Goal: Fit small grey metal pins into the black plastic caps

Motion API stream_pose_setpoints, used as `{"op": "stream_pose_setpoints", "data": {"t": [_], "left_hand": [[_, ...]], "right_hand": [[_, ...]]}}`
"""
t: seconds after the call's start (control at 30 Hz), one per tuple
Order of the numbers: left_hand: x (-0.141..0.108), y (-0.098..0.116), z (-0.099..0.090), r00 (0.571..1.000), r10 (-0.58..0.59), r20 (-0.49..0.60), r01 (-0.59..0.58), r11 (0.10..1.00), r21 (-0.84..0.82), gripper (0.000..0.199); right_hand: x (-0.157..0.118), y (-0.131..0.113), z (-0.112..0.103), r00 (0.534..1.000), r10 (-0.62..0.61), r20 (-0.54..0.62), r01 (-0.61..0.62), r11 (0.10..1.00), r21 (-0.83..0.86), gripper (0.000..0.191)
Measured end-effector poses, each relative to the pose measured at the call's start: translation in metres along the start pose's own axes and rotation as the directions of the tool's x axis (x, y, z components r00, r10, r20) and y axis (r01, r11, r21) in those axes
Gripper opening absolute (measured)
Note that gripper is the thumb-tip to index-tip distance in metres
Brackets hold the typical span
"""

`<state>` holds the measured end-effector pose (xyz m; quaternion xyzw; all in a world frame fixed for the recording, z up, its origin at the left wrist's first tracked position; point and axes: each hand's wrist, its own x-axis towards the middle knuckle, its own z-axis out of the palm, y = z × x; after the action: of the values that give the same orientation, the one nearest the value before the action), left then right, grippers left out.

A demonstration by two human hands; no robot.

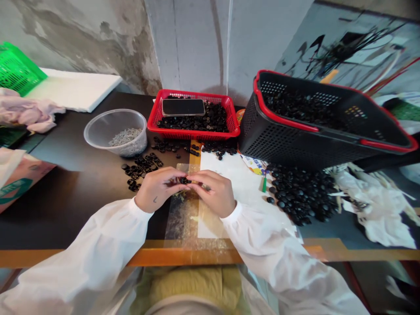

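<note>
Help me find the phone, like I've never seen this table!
On the dark table, look toward the wall for the shallow, all-red basket. The phone lies inside it. It's the one big, flat rectangle with a pale edge, on top of lots of little black pieces.

We hold 1 small black part [184, 180] between our 2 hands, left [157, 188] and right [215, 190], near a red basket [193, 133].
</note>
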<state>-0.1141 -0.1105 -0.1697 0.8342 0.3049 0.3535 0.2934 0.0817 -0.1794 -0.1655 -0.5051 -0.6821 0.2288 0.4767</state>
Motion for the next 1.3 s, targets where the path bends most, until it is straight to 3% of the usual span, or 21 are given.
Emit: {"op": "stream_pose_setpoints", "data": {"t": [0.2,0.5,0.6,0.77,0.87,1.3], "left_hand": [[0.0,0.003,0.0,0.998,0.049,-0.029,-0.049,0.999,0.014,0.026],[0.002,0.002,0.005,0.997,-0.063,-0.041,0.05,0.961,-0.272,0.027],[0.0,0.0,0.009,0.985,-0.171,-0.022,0.149,0.908,-0.392,0.028],[-0.002,0.003,0.014,0.904,-0.424,0.053,0.372,0.719,-0.588,0.032],[-0.002,0.006,0.014,0.886,-0.463,0.03,0.382,0.692,-0.613,0.025],[-0.001,0.012,0.014,0.885,-0.466,-0.009,0.357,0.691,-0.628,0.021]], "right_hand": [[0.0,-0.001,0.002,0.997,0.07,-0.023,-0.069,0.995,0.067,0.016],[0.004,-0.003,0.001,0.98,0.128,-0.152,-0.101,0.979,0.175,0.015],[0.003,-0.003,0.002,0.978,0.143,-0.151,-0.111,0.973,0.203,0.014],[0.003,-0.005,0.004,0.973,0.192,-0.13,-0.159,0.96,0.23,0.021],[0.002,-0.006,0.003,0.972,0.191,-0.141,-0.159,0.965,0.209,0.019],[0.003,-0.005,0.005,0.966,0.224,-0.129,-0.191,0.956,0.224,0.013]]}}
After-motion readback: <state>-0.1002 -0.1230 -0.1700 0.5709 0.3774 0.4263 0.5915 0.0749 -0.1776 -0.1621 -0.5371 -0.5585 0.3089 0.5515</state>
